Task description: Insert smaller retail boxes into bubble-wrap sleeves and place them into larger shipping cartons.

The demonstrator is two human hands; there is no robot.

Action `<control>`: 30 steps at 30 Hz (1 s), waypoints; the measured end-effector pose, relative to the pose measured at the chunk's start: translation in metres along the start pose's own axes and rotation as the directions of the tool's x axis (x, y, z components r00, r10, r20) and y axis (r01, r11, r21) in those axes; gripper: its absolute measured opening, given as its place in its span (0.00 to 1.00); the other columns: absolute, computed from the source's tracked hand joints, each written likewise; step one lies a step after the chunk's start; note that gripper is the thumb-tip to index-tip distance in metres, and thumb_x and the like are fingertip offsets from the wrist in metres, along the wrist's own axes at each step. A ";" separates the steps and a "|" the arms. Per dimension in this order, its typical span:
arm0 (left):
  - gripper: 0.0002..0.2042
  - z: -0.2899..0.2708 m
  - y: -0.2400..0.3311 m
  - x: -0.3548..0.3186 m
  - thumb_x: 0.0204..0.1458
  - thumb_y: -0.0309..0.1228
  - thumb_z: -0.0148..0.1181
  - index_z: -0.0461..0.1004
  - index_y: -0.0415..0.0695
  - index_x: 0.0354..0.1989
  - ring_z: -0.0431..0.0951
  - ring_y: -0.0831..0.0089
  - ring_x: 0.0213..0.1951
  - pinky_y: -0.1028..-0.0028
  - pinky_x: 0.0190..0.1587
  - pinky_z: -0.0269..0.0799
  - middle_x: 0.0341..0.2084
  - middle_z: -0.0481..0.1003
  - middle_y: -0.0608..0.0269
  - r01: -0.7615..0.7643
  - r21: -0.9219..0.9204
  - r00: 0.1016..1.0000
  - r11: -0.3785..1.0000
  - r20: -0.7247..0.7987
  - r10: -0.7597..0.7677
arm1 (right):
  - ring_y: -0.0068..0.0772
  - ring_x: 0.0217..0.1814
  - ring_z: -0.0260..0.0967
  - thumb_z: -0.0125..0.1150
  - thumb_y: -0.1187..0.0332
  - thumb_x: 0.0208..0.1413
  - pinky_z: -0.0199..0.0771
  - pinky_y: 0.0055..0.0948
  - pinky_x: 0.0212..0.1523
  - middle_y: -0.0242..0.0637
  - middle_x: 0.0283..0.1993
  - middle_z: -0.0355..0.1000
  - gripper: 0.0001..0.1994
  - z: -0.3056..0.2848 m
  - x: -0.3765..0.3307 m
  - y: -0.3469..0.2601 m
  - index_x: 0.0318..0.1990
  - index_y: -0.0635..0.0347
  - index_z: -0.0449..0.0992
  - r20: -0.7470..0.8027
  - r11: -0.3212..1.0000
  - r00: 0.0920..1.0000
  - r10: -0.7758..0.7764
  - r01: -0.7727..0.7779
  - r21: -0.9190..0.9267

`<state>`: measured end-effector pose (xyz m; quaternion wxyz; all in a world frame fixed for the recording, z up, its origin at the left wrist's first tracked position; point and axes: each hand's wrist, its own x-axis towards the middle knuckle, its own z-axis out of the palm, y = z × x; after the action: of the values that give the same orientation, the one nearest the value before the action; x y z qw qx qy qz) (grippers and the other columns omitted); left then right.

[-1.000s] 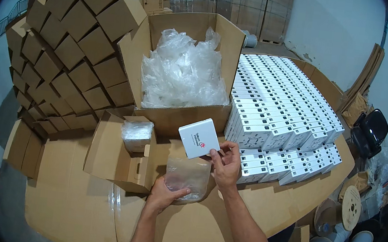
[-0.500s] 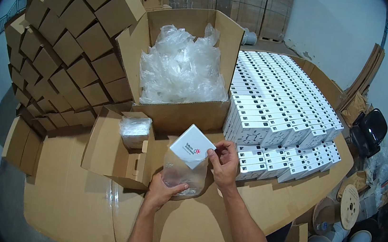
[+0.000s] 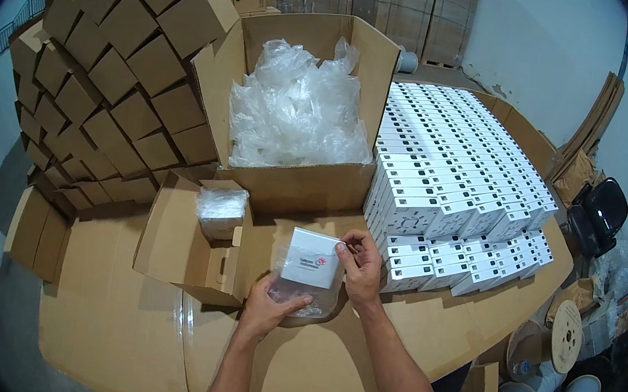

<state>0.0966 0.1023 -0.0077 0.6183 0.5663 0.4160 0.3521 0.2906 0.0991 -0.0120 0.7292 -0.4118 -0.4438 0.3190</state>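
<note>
A flat white box [image 3: 310,257] with small dark and red print sits most of the way inside a clear plastic bag [image 3: 321,299]. My left hand [image 3: 268,307] grips the lower left of the bag, thumb across its front. At the box's upper right corner, my right hand [image 3: 359,267] pinches the edge between thumb and fingers. Just left of my hands stands an open brown carton [image 3: 168,249], with plastic-wrapped items [image 3: 221,212] at its far end.
A large carton [image 3: 292,186] full of loose clear bags [image 3: 300,113] stands behind. Stacked white boxes [image 3: 439,187] cover the right side of the cardboard-topped table [image 3: 113,328]. Brown cartons [image 3: 123,70] pile up at far left. Cable reels [image 3: 566,333] lie on the right floor.
The white box has slid down deeper into the plastic bag and turned from tilted to nearly straight. My right hand has come slightly nearer and lower with it.
</note>
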 end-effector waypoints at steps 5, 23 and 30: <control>0.18 0.001 -0.012 0.007 0.57 0.33 0.68 0.76 0.37 0.51 0.78 0.77 0.42 0.74 0.46 0.74 0.41 0.80 0.63 0.038 -0.147 0.997 0.988 -0.068 -0.048 | 0.20 0.43 0.68 0.58 0.73 0.64 0.69 0.22 0.46 0.29 0.40 0.69 0.07 -0.003 -0.002 0.003 0.46 0.62 0.70 0.020 0.995 0.995 0.100 -0.099 -0.018; 0.14 0.013 -0.017 0.021 0.62 0.33 0.63 0.76 0.36 0.50 0.77 0.78 0.42 0.74 0.48 0.72 0.41 0.80 0.62 -0.130 -0.219 0.964 0.967 -0.255 0.072 | 0.16 0.42 0.71 0.56 0.65 0.68 0.72 0.21 0.43 0.31 0.41 0.77 0.13 0.003 -0.015 0.014 0.50 0.66 0.76 0.109 0.900 0.898 0.426 -0.433 0.055; 0.14 0.012 -0.021 0.023 0.63 0.33 0.62 0.76 0.36 0.50 0.77 0.78 0.43 0.75 0.49 0.72 0.41 0.80 0.63 -0.149 -0.209 0.964 0.967 -0.250 0.094 | 0.16 0.40 0.70 0.55 0.63 0.70 0.72 0.21 0.42 0.29 0.40 0.76 0.13 0.006 -0.015 0.017 0.50 0.65 0.76 0.101 0.908 0.910 0.402 -0.410 0.084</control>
<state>0.1163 0.1163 -0.0312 0.6013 0.4709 0.4086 0.4997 0.2776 0.0961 -0.0311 0.6485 -0.4435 -0.3606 0.5028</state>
